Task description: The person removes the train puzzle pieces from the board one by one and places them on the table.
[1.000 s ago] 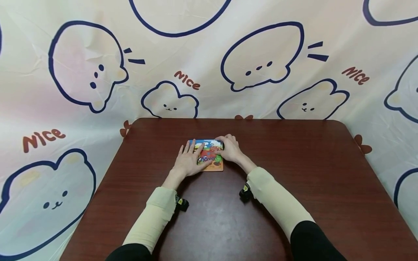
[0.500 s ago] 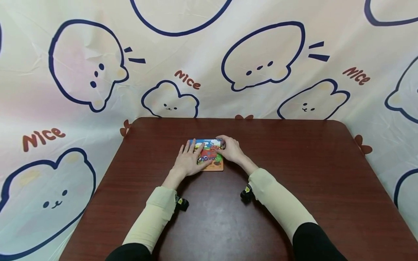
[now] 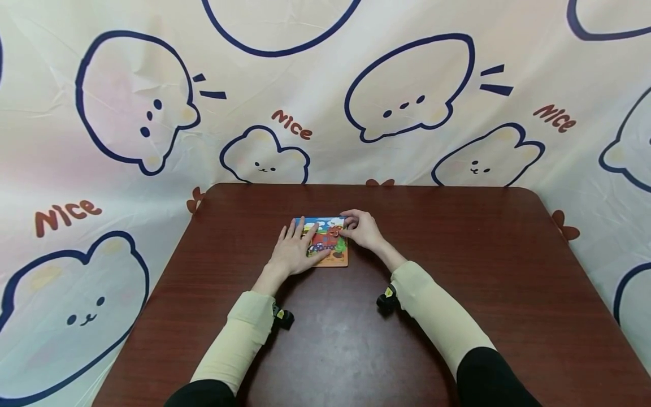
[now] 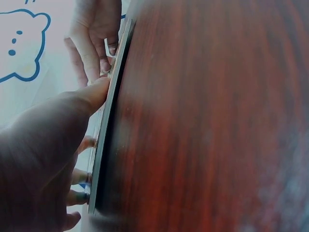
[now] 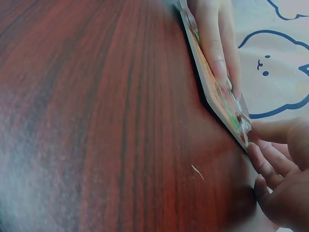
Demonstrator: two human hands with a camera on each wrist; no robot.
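A thin puzzle board with a bright printed farm-like scene lies flat near the far side of the table. My left hand rests on its left part with fingers spread and straight, thumb along the near edge. At the board's upper right, my right hand has its fingers bent and pinches a small reddish puzzle piece between thumb and fingers. In the right wrist view the board shows edge-on, with the right hand at its corner. The left palm hides part of the picture.
The dark brown wooden table spreads around the board. Behind it hangs a pale cloth backdrop with cartoon animal outlines. A small black camera sits on each wrist, including the left wrist camera.
My right hand has shifted slightly right and its fingers have bent closer together, with the reddish piece at the thumb now more distinct. The left hand and the board stay in place.
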